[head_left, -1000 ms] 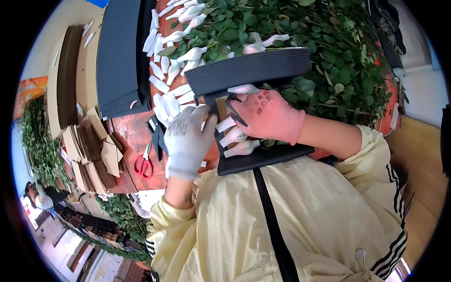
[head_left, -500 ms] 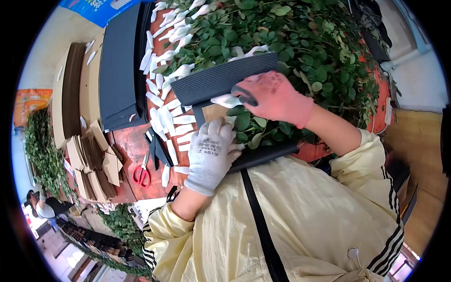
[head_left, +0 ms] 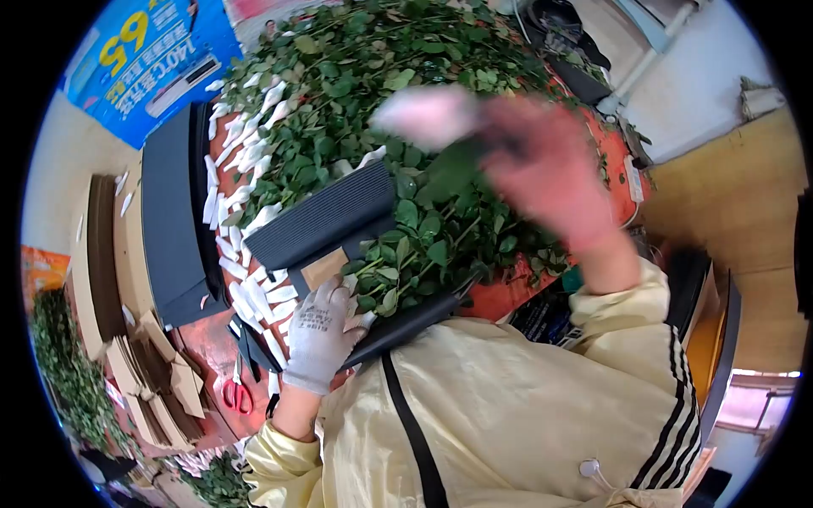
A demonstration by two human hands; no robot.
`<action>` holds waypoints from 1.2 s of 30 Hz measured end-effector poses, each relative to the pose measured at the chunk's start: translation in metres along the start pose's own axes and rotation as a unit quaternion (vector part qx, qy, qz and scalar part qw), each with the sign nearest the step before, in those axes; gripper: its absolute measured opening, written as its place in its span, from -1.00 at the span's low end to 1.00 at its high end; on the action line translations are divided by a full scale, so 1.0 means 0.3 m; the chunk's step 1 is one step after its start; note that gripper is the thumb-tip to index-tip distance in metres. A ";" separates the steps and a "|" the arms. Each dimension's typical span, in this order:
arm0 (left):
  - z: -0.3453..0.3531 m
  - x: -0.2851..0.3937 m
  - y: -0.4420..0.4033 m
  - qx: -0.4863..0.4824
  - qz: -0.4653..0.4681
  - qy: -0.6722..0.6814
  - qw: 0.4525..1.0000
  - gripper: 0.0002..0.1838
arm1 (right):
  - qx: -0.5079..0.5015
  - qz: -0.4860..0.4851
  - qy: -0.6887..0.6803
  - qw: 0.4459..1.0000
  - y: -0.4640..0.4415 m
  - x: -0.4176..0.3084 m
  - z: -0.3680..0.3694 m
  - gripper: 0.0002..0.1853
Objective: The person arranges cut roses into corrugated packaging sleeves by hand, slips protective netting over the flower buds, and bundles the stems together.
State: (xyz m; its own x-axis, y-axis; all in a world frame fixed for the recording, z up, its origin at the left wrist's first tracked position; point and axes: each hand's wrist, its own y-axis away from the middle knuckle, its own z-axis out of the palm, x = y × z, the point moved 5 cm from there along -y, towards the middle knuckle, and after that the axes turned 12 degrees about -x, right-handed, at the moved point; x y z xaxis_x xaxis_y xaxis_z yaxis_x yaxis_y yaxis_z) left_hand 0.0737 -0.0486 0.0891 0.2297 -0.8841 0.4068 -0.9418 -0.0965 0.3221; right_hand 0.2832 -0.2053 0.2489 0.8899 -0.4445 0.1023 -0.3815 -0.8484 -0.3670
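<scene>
My right hand, in a pink glove and smeared by motion, is raised over the leaves. It grips a rose whose bud wears a white net sleeve, pointing left, with blurred green leaves below. My left hand, in a light grey glove, is closed at the near left end of a black corrugated sheet, partly hiding what it grips. Its fingertips lie by a brown cardboard piece. Leafy stems lie on the sheet between its far flap and its near rolled edge.
Many leafy stems with white-netted buds cover the red table. White net sleeves and red-handled scissors lie left of my left hand. Black sheets and folded cardboard stand further left.
My right hand has lifted up and right from the black sheet with a netted rose in it. My left hand stays at the sheet's near end. The head view has shifted.
</scene>
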 end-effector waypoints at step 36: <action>0.016 -0.021 0.002 0.032 0.008 -0.071 0.997 -0.16 | -0.350 -0.296 -0.131 0.879 0.012 -0.207 0.342 -0.21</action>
State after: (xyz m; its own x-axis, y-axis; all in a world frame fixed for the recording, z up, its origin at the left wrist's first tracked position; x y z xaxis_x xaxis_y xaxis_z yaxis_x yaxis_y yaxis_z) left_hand 0.0706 -0.0452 0.0826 0.1807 -0.9414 0.2848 -0.9599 -0.1057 0.2596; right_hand 0.2522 -0.1513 0.1464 0.9761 0.1389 -0.1671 0.1900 -0.9187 0.3463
